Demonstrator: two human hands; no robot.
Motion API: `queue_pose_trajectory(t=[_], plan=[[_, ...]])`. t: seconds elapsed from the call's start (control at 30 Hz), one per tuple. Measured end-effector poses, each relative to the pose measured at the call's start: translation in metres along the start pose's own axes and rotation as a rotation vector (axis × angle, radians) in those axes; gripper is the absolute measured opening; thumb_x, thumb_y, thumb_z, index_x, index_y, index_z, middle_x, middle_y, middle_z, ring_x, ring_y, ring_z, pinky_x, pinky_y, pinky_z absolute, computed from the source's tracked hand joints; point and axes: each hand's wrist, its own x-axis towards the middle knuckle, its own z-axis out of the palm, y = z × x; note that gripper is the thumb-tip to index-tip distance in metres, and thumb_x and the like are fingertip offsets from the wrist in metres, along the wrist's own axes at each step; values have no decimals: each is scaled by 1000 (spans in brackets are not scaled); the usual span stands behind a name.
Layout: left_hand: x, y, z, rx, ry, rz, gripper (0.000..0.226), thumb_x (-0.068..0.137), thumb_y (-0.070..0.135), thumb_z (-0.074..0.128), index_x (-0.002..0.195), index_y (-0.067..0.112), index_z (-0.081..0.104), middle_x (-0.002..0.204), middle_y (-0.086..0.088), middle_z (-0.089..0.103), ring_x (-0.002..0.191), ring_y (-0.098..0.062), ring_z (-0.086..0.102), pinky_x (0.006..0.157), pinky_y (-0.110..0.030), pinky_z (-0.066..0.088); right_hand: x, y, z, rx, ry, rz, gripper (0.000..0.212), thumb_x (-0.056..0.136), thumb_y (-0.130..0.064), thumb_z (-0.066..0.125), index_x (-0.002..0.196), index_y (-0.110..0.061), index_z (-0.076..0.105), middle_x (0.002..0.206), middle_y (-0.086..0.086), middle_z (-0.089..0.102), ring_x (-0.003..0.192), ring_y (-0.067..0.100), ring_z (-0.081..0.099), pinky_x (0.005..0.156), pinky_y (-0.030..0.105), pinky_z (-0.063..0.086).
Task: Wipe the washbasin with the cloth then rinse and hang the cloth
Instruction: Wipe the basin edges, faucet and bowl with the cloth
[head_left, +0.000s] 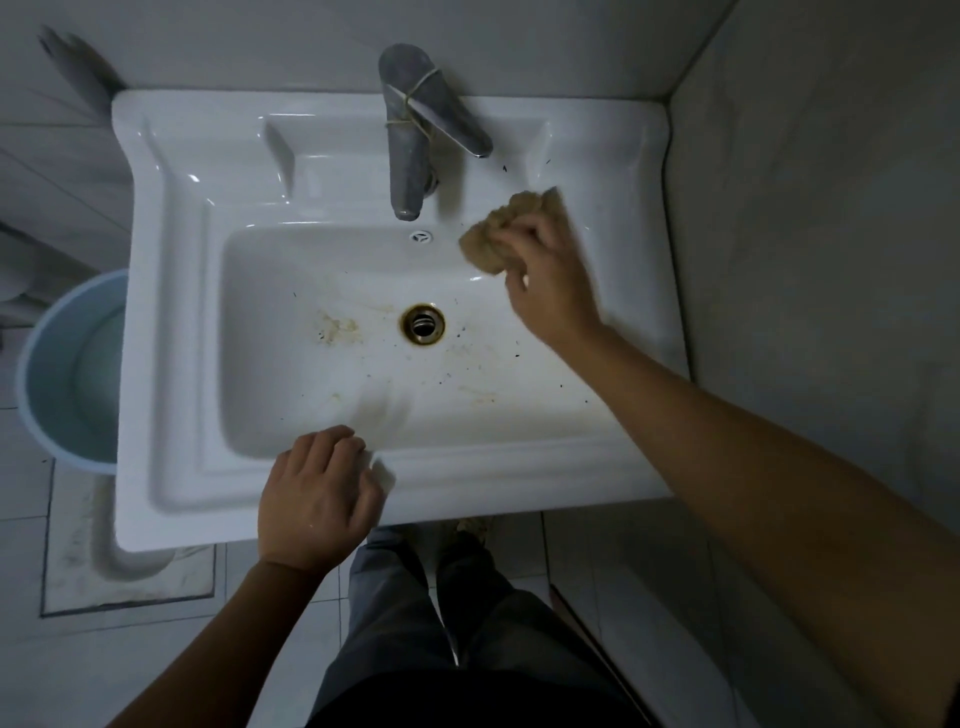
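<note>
A white rectangular washbasin (171, 322) fills the middle of the view, with brown stains and dark specks around its drain (423, 323). My right hand (545, 280) presses a crumpled tan cloth (493, 234) against the back right edge of the bowl, just right of the grey tap (410, 156). My left hand (319, 499) rests with curled fingers on the front rim of the basin and holds nothing.
A light blue bucket (57, 364) stands on the floor left of the basin. A tiled wall runs along the right side and the back. My legs and feet show on the tiled floor below the front rim.
</note>
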Motion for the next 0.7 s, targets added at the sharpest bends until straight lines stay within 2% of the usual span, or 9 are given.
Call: queue_pose_trajectory(t=[0.07,0.1,0.2,0.23,0.37,0.5,0.6,0.7], plan=[[-1,0,-1,-5,-6,1,39,88,37,45,101,7,68,109,-11,68,95,-29,60,76,-37,45,25,12,-7,-62,37,-9,40,83,3,54,119,-8,67,126,12,57,127,18,42,112,14,32],[-1,0,-1,-9,-9,-1,38,88,37,46,101,8,68,109,-10,67,94,-28,60,76,-37,45,39,19,-9,-90,36,-16,38,85,1,54,120,-8,66,127,12,57,129,20,41,113,12,27],[-1,-2,0,-17,-26,-8,37,89,37,46,101,9,67,108,-9,67,93,-26,59,76,-37,45,72,29,-2,-203,-13,25,43,84,-2,62,127,-12,63,136,10,54,132,30,44,108,34,44],[-1,-2,0,-17,-27,-10,37,89,37,46,101,9,67,108,-8,67,93,-26,59,76,-37,45,76,26,4,-253,-26,36,47,83,-2,65,128,-13,61,137,11,53,132,32,44,106,37,47],[-1,-2,0,-21,-21,-8,37,89,37,45,100,9,67,108,-8,67,92,-27,60,75,-37,46,79,6,33,-317,-56,31,59,80,1,67,137,-9,53,140,19,51,138,39,40,112,43,41],[0,-4,2,-26,-39,-12,38,88,38,46,101,10,68,109,-9,67,94,-27,61,76,-37,46,88,2,31,-235,-71,78,52,88,-5,65,138,-10,52,136,18,54,132,36,47,107,41,47],[0,-4,2,-18,-50,-9,38,87,37,46,102,9,68,109,-9,67,94,-27,61,76,-37,46,82,3,26,-164,-120,1,48,90,-5,57,137,-12,53,137,15,52,131,34,46,107,42,45],[-1,-3,1,-12,-46,-10,38,87,37,46,101,9,69,109,-8,68,94,-27,61,76,-37,46,53,2,24,-138,-165,-67,45,88,-12,52,133,-16,58,128,9,56,123,30,49,103,43,43]])
